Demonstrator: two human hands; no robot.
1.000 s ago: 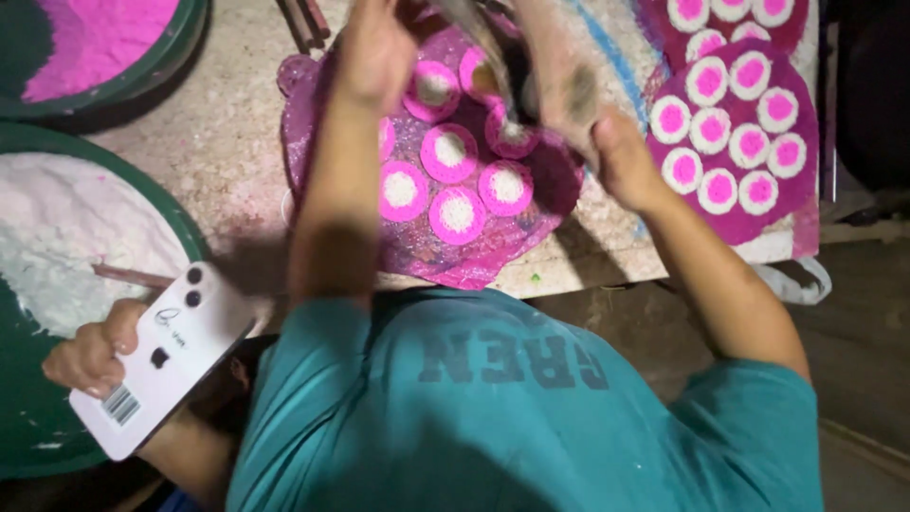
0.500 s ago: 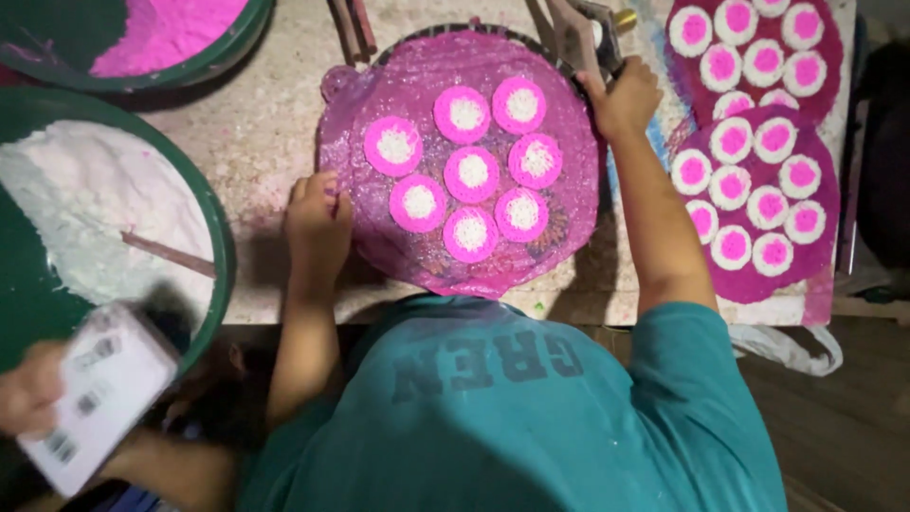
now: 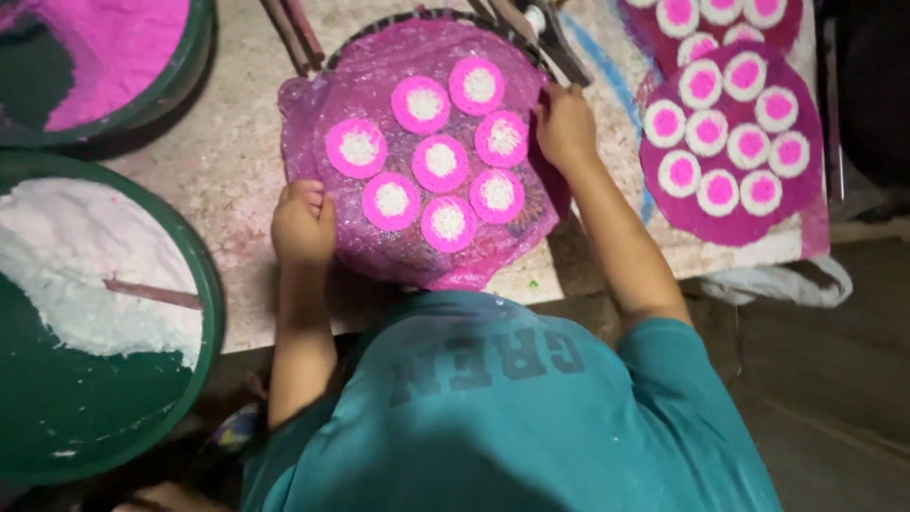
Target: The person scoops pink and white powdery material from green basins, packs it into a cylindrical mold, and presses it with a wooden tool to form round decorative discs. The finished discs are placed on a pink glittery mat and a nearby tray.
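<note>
head view, looking down over a person in a teal shirt: the left hand (image 3: 303, 220), fingers curled, grips the left rim of a round pink-coated tray (image 3: 379, 237) near the tabletop's front edge, while the right hand (image 3: 564, 121) pinches its right rim. eight pink-and-white discs (image 3: 441, 161) already fill it. more finished discs (image 3: 725, 142) lie toward the right edge; a green tub of white powder (image 3: 85, 256) sits left.

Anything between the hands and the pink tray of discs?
Nothing visible. The left hand is curled on the left edge of the pink tray, and the right hand touches its right edge. The sticks lie beyond its far rim.
</note>
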